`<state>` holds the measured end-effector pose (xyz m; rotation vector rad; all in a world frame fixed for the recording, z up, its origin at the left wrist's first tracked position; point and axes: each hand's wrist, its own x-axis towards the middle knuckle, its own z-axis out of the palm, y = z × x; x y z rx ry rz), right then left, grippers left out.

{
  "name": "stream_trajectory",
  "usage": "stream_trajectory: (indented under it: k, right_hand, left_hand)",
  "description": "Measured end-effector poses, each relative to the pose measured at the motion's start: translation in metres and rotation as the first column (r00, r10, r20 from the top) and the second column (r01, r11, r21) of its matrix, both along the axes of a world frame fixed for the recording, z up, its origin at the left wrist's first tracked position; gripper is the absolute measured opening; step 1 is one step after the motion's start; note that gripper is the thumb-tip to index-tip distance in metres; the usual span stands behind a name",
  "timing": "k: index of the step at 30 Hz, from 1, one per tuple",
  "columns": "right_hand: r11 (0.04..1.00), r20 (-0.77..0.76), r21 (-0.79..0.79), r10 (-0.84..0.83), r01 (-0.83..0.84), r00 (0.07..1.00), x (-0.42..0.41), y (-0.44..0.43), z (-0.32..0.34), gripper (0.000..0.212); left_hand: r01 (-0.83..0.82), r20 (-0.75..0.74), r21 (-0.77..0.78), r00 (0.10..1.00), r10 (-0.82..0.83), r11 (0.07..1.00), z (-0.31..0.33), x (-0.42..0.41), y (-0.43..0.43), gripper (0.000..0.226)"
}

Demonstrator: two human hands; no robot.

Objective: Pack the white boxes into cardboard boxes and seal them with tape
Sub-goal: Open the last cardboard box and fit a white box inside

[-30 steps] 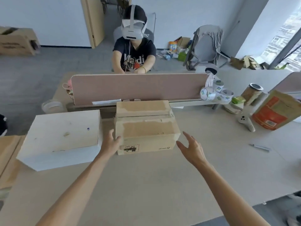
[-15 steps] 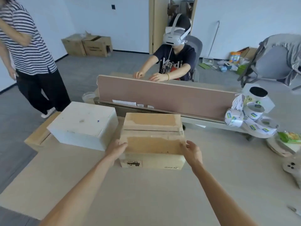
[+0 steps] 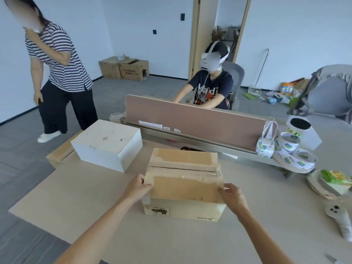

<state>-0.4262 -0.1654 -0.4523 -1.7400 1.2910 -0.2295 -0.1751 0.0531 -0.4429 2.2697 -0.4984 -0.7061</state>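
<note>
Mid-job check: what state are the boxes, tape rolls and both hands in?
cardboard box: flaps down, held at near top corners
white box: closed, not packed, left of cardboard box
tape rolls: piled, untouched
left hand: grips cardboard box
right hand: grips cardboard box

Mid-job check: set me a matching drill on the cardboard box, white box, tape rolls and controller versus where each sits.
1 cardboard box
2 white box
3 tape rolls
4 controller

A piled by the divider's right end
B gripped by left hand and right hand
C on the table, left of the gripped box
D lying near the table's right edge

Pairs: 1-B, 2-C, 3-A, 4-D
</note>
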Motion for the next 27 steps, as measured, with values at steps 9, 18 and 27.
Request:
stream_trajectory:
  k: [9,18,27]
  right_hand:
    - [0.981,-0.043,-0.049,-0.189,0.187,0.981,-0.078,0.050,0.015,0.032]
    - [0.877,0.285,0.454,-0.310,0.157,0.907,-0.135,0.058,0.047,0.068]
    - [0.954,-0.251,0.036,0.298,-0.299,0.921,-0.129,0.081,0.044,0.021]
  left_hand:
    - [0.220,-0.050,-0.092,0.973,-0.225,0.971,-0.016,-0.030,0.008,0.024]
    - [0.156,-0.385,-0.376,0.870,-0.307,0.913,0.028,-0.039,0.028,0.066]
    - [0.665,-0.144,-0.020,0.737,-0.660,0.747,0.029,-0.058,0.053,0.015]
